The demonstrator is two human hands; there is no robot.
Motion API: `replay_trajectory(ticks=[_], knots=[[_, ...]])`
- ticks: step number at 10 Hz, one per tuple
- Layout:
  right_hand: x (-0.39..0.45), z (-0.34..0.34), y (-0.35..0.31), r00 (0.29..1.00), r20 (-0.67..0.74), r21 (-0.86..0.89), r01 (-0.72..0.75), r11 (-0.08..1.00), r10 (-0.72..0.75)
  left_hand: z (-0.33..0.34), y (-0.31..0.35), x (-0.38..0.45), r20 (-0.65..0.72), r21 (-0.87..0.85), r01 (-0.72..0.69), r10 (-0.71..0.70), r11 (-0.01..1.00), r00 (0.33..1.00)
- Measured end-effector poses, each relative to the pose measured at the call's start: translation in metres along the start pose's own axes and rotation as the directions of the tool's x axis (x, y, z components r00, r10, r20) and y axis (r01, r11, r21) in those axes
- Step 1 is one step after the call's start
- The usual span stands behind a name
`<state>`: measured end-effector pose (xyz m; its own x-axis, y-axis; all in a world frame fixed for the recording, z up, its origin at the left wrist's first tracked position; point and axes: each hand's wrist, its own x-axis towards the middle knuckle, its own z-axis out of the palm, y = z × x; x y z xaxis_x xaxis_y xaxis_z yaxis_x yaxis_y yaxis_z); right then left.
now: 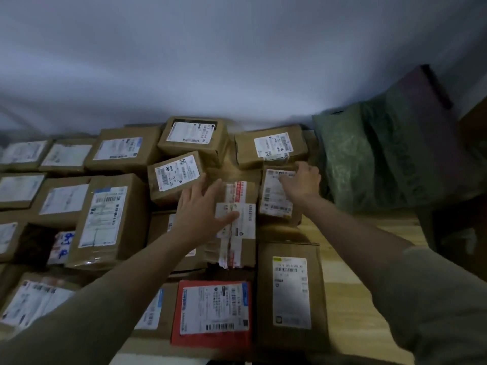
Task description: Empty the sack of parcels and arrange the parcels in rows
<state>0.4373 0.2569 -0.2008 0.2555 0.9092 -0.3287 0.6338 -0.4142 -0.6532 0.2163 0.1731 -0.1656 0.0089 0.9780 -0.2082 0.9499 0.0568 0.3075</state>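
Parcels cover most of the wooden floor (350, 299) in rough rows, and the taped parcel (237, 219) at the middle of the spread serves as the landmark. The left hand (203, 209) lies flat on its near-left part, fingers straight and spread, thumb across the white label; it presses and grips nothing. The right hand (300, 184) reaches to the small labelled parcel (278, 196) just right of the taped one, fingers slightly bent over its far edge; whether they actually grip it cannot be told.

The likeliest trouble seems to be a knock-on shift. The tilted parcel (176, 175) just beyond and left of the taped one sits askew, leaning on its neighbours, and a push from the left hand could slide it out of line. Dragging the small labelled parcel could also nudge the far-right parcel (271, 146) beyond it.

The green sack (374, 154) slumps against the wall (237, 61), well to the right of the taped parcel. It looks collapsed, so probably nearly empty, though its inside is hidden.

The parcels are brown cardboard boxes with white labels facing up; a red-topped parcel (210, 314) lies nearer the person than the taped one, and a tall box (290, 293) sits beside it.
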Motion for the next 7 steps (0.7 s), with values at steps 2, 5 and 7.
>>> replay_trajectory(ticks=[2, 5, 7], knots=[[0.073, 0.007, -0.016, 0.984, 0.107, 0.14, -0.155, 0.978, 0.141, 0.005, -0.004, 0.006, 0.027, 0.009, 0.093, -0.094, 0.996, 0.995], [0.068, 0.033, -0.021, 0.991, 0.07, -0.03, -0.115, 0.993, 0.117, 0.009, -0.007, 0.007, 0.033, -0.029, 0.133, -0.132, 0.991, 0.991], [0.033, 0.013, -0.022, 0.993, -0.037, -0.095, 0.105, 0.99, -0.108, -0.011, -0.011, -0.011, -0.059, -0.103, 0.13, -0.136, 0.986, 0.989]])
